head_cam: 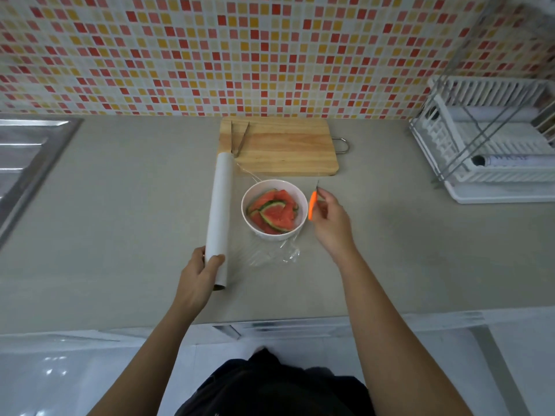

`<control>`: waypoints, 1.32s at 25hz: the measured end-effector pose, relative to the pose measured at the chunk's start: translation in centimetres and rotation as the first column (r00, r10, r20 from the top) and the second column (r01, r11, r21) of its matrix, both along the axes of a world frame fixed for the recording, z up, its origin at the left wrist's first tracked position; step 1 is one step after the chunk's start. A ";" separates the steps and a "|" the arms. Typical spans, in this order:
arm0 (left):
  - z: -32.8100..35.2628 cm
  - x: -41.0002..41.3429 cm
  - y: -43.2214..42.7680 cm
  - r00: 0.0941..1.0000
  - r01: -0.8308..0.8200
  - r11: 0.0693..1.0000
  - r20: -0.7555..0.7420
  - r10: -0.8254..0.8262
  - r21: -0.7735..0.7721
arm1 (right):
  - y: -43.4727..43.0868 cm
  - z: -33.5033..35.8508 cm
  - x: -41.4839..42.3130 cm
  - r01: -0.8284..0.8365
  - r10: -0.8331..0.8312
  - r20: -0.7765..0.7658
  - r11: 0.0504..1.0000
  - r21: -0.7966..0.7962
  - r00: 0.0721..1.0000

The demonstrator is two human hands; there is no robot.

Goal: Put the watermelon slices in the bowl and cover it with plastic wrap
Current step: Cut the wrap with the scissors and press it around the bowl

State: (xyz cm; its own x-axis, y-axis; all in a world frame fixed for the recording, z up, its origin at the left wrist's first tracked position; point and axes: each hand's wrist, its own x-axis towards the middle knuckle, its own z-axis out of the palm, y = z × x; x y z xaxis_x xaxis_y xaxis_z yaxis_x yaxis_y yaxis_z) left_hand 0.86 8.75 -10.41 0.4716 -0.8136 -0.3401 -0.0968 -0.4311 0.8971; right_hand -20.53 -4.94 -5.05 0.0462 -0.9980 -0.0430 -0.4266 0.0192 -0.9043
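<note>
a wall [210,49] of small mosaic tiles in red, orange, yellow and white ran behind a plain grey countertop [120,205]. a steel sink [27,151] was set into the counter at the far left. at the right stood a white dish rack [492,139] with a thin metal frame. below the counter's front edge lay glossy white floor tiles [60,379] that caught soft, even light.
</note>
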 end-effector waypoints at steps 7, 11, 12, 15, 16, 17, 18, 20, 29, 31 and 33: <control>0.8 -0.8 0.0 0.999 -0.023 0.999 0.036 0.024 -0.029 | 5.3 2.1 4.3 -0.274 0.173 0.534 0.955 0.114 0.827; 1.2 -1.3 0.3 0.999 -0.045 0.998 0.010 0.045 -0.037 | 8.4 0.5 4.7 -0.249 0.108 0.517 0.946 0.210 0.849; 1.2 -1.3 0.4 0.999 -0.047 0.998 0.000 0.047 -0.036 | 9.6 -0.4 4.6 -0.253 0.105 0.487 0.935 0.248 0.867; 0.9 -1.3 0.8 0.997 -0.054 0.998 -0.058 0.053 -0.030 | 14.8 -3.1 4.2 -0.277 0.122 0.387 0.884 0.376 0.914; 0.8 -1.3 0.8 0.997 -0.055 0.998 -0.064 0.052 -0.033 | 16.6 -3.8 4.0 -0.286 0.115 0.393 0.865 0.411 0.912; 0.9 -1.3 0.8 0.997 -0.051 0.998 -0.061 0.049 -0.037 | 18.2 -4.3 3.9 -0.293 0.096 0.417 0.849 0.440 0.904; 1.0 -1.2 0.7 0.997 -0.047 0.998 -0.059 0.044 -0.043 | 19.5 -4.7 3.8 -0.297 0.073 0.442 0.835 0.464 0.894; 1.2 -1.0 0.6 0.996 -0.043 0.998 -0.085 0.039 -0.054 | 21.4 -5.4 3.8 -0.299 0.038 0.461 0.808 0.507 0.886; 1.4 -0.6 0.7 0.985 0.019 0.998 -0.173 -0.029 -0.063 | 20.1 -4.7 6.7 -0.266 0.000 0.413 0.766 0.585 0.911; 1.4 -0.6 0.7 0.984 0.024 0.998 -0.177 -0.033 -0.055 | 19.4 -4.7 7.3 -0.255 -0.011 0.424 0.785 0.565 0.906; 1.3 -0.7 0.8 0.983 0.024 0.998 -0.179 -0.033 -0.056 | 18.7 -4.7 7.8 -0.252 0.000 0.423 0.803 0.540 0.906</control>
State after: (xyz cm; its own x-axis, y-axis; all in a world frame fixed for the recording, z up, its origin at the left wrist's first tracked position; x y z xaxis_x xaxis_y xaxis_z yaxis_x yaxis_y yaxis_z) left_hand 0.17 9.58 -9.08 0.3830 -0.8450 -0.3732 0.0568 -0.3817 0.9225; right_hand -12.70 13.73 -9.72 0.3078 -0.7760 -0.5505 -0.0840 0.5542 -0.8282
